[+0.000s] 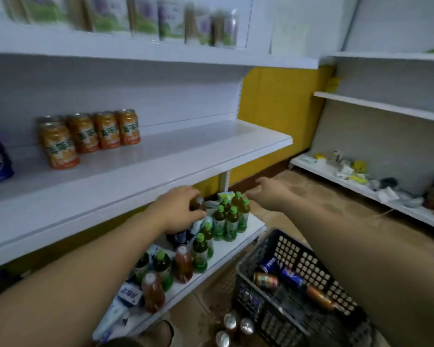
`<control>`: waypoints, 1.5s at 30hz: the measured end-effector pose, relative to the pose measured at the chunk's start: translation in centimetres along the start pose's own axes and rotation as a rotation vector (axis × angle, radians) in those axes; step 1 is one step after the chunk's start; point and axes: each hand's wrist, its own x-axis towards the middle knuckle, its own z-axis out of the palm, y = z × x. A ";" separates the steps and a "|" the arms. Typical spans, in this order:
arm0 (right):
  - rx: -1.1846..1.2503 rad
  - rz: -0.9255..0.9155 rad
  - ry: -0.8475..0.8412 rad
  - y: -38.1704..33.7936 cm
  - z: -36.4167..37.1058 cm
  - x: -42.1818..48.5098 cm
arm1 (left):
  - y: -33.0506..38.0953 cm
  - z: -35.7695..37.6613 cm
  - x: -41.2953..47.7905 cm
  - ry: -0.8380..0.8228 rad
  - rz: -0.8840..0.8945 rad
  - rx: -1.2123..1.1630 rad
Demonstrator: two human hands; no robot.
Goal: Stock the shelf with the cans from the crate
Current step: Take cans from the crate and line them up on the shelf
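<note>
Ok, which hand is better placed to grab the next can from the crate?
Probably right: the black crate sits on that side, and the right hand looks open and empty. The left hand grips a dark bottle on the lower shelf.

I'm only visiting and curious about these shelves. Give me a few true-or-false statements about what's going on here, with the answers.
1. Orange cans stand on the middle shelf. True.
2. The crate is empty. False: several cans lie in it.
3. The left hand curls round a brown bottle. True.
4. The bottles by the right hand have red caps. False: their caps are green.
5. The crate sits on the middle shelf. False: it stands on the floor.
</note>
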 end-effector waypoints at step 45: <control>0.217 0.352 -0.690 36.8 48.8 18.7 | 0.6 50.7 21.4 -0.261 0.285 0.161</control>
